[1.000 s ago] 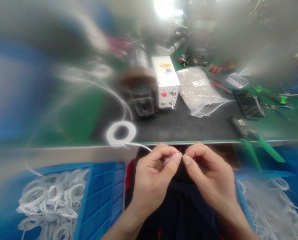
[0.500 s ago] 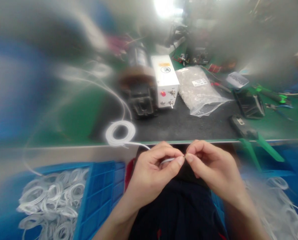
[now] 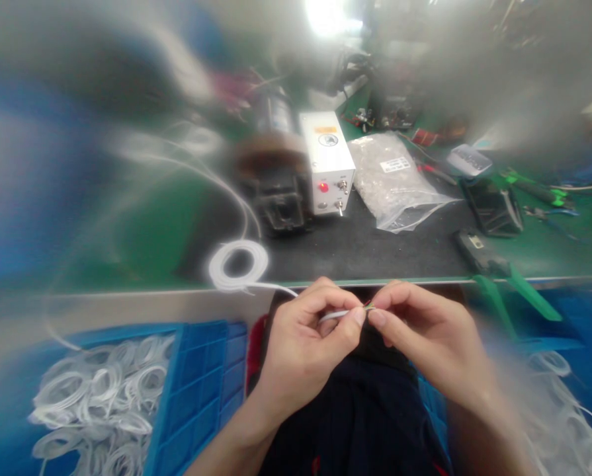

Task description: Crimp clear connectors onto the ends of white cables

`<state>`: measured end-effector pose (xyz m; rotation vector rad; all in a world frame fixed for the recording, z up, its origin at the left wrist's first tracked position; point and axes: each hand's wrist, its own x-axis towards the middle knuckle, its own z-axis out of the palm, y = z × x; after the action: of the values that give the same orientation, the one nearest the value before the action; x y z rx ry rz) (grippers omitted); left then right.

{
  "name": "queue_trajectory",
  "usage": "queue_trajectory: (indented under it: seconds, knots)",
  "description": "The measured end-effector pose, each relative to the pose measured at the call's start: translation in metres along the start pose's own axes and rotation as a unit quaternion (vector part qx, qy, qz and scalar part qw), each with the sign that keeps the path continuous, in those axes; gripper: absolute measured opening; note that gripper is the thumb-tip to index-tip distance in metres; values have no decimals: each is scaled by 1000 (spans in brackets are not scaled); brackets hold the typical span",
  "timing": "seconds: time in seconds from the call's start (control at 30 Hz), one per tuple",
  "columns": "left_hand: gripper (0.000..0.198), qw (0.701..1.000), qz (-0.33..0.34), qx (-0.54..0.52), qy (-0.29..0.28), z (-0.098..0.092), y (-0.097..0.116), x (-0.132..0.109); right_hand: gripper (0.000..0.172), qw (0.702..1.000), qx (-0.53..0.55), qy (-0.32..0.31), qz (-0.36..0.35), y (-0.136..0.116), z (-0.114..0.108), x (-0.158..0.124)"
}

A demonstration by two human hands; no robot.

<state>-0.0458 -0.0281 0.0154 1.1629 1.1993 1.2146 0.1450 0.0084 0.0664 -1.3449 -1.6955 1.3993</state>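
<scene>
My left hand (image 3: 311, 334) pinches a white cable (image 3: 336, 316) close to its end, between thumb and forefinger. Thin coloured wires (image 3: 368, 305) come out of that end, with red and yellow-green showing. Thumb and forefinger of my right hand (image 3: 424, 330) are closed on these wires; their tips are hidden by the fingers. Behind my left hand the cable runs back to a white coil (image 3: 239, 266) at the bench's front edge. Both hands are in front of the edge, above my lap.
A white switch box (image 3: 328, 162) with a red light stands beside a black machine (image 3: 278, 192). Right of it lie a plastic bag of small parts (image 3: 387, 178) and a green-handled tool (image 3: 507, 271) overhanging the edge. Blue crates (image 3: 196, 383) with coiled cables (image 3: 102, 390) flank my lap.
The coloured wires now show between my fingertips, where they were mostly covered before. My right fingers have shifted slightly at the cable end; my left hand keeps its pinch.
</scene>
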Motion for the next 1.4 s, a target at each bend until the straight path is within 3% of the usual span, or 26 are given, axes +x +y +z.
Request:
queue_trajectory:
  seconds: [0.4,0.63,0.73,0.83,0.93,1.17,1.27,1.4]
  knots:
    - [5,1000,20,4,24,0,3,-4,16,999,-15,33,-36,2,14,-3]
    - [8,998,1,59,-37,-9,6,0,15,997,-63,7,-34,0,4,0]
    - [8,998,7,62,-28,-9,7,0,8,999,-29,-16,-25,4,-1,-1]
    - [8,997,18,71,-23,-6,9,0,19,998,-22,-10,-56,6,-3,0]
    - [8,995,40,88,-13,-3,12,0,6,995,-51,-9,-85,5,0,1]
    - [9,988,92,122,31,2,13,3,11,991,-98,44,-82,1,11,-4]
    - [8,990,80,111,18,1,13,4,12,996,-59,34,-58,3,9,-2]
    - [7,995,44,83,-19,-1,12,5,24,998,52,-15,31,6,3,2]
